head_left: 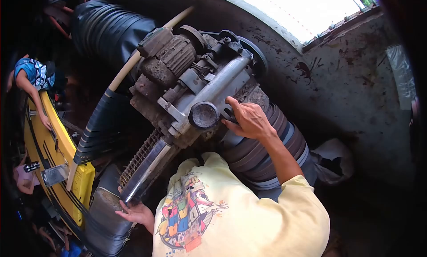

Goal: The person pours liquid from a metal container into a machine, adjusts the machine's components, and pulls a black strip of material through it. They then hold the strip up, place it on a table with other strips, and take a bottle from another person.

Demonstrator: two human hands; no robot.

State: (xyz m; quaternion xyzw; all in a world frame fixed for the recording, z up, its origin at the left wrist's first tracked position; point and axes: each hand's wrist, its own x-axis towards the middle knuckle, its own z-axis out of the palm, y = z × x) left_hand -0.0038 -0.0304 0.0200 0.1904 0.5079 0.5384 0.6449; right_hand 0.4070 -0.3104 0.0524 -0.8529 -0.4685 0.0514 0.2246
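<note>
My right hand (249, 118) has its index finger and thumb curled around a small dark handle (227, 113) beside the round metal cup (204, 115) of a greasy machine. Below the free end of a shiny metal bar (147, 170), my left hand (137, 213) is palm up with its fingers apart. Whether its fingertips touch the bar cannot be made out. A ridged roller (141, 157) runs alongside the bar. The machine carries a finned motor (176, 57), a large pulley (255, 54) and a thick metal cylinder (220, 86). A yellow printed shirt (240, 212) hides my left forearm.
Stacked brown and grey bands (275, 146) stand right of the machine. Black banded rolls (111, 30) and a wooden pole (124, 72) lie to its left. Another person (33, 81) leans over a yellow surface (66, 146). A stained wall (338, 74) borders the right.
</note>
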